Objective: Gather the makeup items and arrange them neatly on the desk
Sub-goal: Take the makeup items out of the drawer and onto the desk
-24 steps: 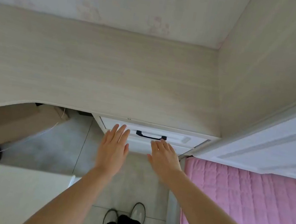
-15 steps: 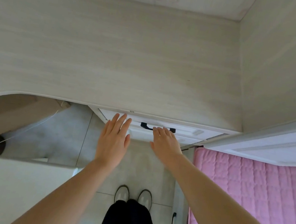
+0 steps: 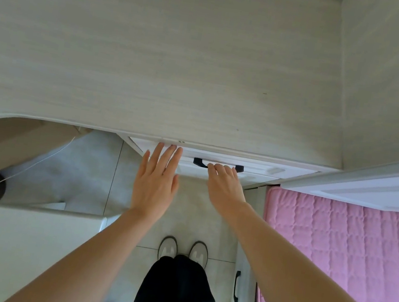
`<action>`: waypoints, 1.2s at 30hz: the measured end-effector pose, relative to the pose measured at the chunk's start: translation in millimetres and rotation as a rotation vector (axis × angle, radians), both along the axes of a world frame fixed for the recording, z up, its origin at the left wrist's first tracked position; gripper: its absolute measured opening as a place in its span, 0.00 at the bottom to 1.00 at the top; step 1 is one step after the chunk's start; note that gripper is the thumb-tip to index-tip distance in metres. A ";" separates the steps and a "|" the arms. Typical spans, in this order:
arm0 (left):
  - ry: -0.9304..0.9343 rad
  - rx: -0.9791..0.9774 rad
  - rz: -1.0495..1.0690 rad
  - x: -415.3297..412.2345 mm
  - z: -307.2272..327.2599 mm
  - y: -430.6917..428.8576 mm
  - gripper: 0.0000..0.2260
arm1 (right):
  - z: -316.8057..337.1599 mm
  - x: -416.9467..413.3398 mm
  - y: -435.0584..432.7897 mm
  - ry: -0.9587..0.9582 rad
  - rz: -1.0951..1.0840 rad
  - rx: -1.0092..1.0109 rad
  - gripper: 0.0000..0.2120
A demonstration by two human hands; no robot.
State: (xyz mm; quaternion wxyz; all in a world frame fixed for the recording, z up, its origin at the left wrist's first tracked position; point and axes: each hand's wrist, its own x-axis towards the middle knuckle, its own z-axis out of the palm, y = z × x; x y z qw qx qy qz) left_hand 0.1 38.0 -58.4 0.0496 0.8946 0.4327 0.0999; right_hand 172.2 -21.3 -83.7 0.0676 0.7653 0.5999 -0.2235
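The left hand (image 3: 155,183) reaches out flat, fingers straight and holding nothing, tips against the white drawer (image 3: 263,168), while the right hand (image 3: 224,186) hooks bent fingers over the black handle (image 3: 198,161), just under the pale wood desk (image 3: 154,65), a pink quilt (image 3: 347,252) at right.

The drawer (image 3: 258,166) is set under the front edge of the desk (image 3: 156,52). The left hand (image 3: 155,183) is held before the drawer's left part; the right hand (image 3: 225,189) is hooked on its handle (image 3: 198,161). A mattress (image 3: 339,251) is placed right of the drawer, a box (image 3: 11,144) under the desk at left.
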 end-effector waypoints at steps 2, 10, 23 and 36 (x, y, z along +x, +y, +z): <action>-0.002 0.009 -0.009 -0.8 -0.4 1.4 0.25 | 4.0 -1.5 -0.2 0.010 -0.007 -0.005 0.26; 0.068 0.032 -0.032 0.4 -11.8 0.3 0.27 | 8.9 -21.4 -31.4 0.012 0.031 -0.023 0.25; 0.034 0.049 -0.034 -8.5 -14.9 -15.6 0.18 | 39.4 -23.9 -67.8 0.035 -0.039 0.398 0.29; 0.005 0.041 -0.020 -14.7 -12.7 -28.1 0.16 | 27.4 18.2 -82.7 -0.239 0.023 0.353 0.34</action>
